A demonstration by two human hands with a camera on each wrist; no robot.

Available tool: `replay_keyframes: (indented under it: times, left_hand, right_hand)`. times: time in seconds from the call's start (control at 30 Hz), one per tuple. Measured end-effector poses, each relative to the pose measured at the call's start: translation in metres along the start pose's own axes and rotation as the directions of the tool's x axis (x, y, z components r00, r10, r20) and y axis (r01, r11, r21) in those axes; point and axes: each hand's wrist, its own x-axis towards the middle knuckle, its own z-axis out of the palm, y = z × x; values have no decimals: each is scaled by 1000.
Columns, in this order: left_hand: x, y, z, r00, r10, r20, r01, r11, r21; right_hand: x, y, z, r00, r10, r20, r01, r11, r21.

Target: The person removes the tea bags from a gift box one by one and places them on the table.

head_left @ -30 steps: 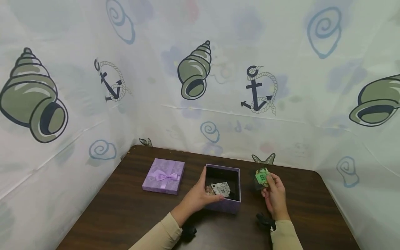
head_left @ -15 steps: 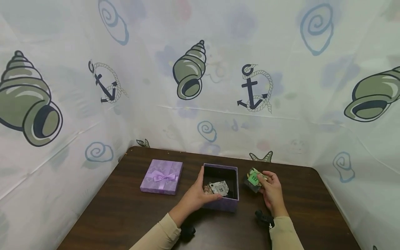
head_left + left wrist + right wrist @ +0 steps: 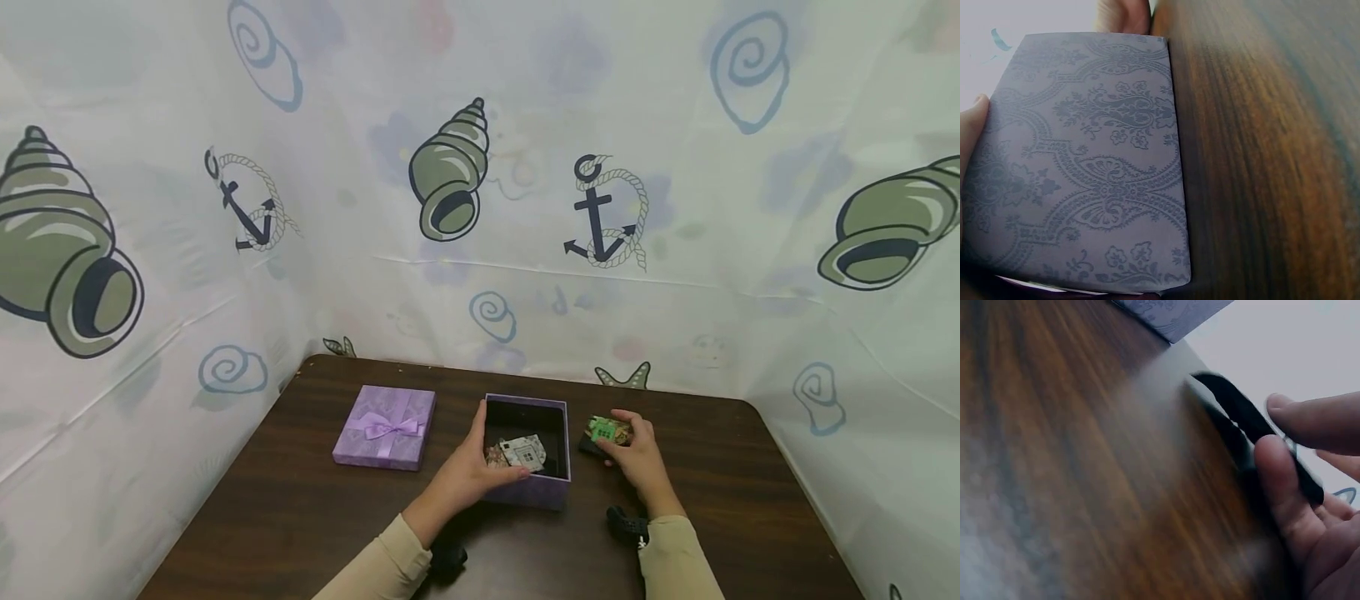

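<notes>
A purple patterned gift box (image 3: pixel 528 493), dark inside, stands uncovered on the table. My left hand (image 3: pixel 471 469) grips it at the near left corner, thumb along the front rim and fingers on the left wall. Inside lies a whitish flat piece with a window drawing (image 3: pixel 524 452), beside a pinkish-brown piece. Right of the box, my right hand (image 3: pixel 637 454) pinches a small green flat piece with a window-like print (image 3: pixel 603 429). Under it is a dark layer; the right wrist view shows thin black edges (image 3: pixel 1235 406) between thumb and fingers, low over the table.
A purple lid with a ribbon bow (image 3: pixel 385 427) lies left of the box. The brown wooden table (image 3: pixel 300 500) has rounded far corners and meets white fabric walls (image 3: pixel 525 317) printed with shells and anchors. Dark wrist straps are on both arms.
My right hand has moved left toward the box and lowered the green piece, which now lies flatter. My left hand keeps its grip on the box. The head view has shifted slightly.
</notes>
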Motion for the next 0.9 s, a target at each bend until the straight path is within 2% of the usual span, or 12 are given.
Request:
replay_keyframes:
  times: [0.07, 0.13, 0.3, 0.43, 0.53, 0.9]
  left_hand:
    - [0, 0, 0, 1000, 0, 3, 0, 1000, -4]
    - [0, 1, 0, 1000, 2, 5, -2, 1000, -7]
    - [0, 2, 1, 1000, 3, 6, -2, 1000, -6]
    - [0, 2, 1, 1000, 1, 7, -1, 1000, -7]
    - [-1, 3, 1, 1000, 8, 7, -8, 1000, 0]
    - [-2, 3, -1, 1000, 8, 11, -7, 1000, -7]
  right_hand:
    - [0, 0, 0, 1000, -13, 13, 13, 998, -59]
    - [1, 0, -1, 999, -49, 21, 52, 985, -162]
    - [0, -4, 1, 988, -117, 101, 146, 923, -355]
    - [-3, -9, 4, 975, -125, 182, 189, 898, -396]
    - [-6, -12, 6, 972, -115, 206, 191, 897, -400]
    - [-6, -15, 6, 969, -120, 216, 205, 878, -433]
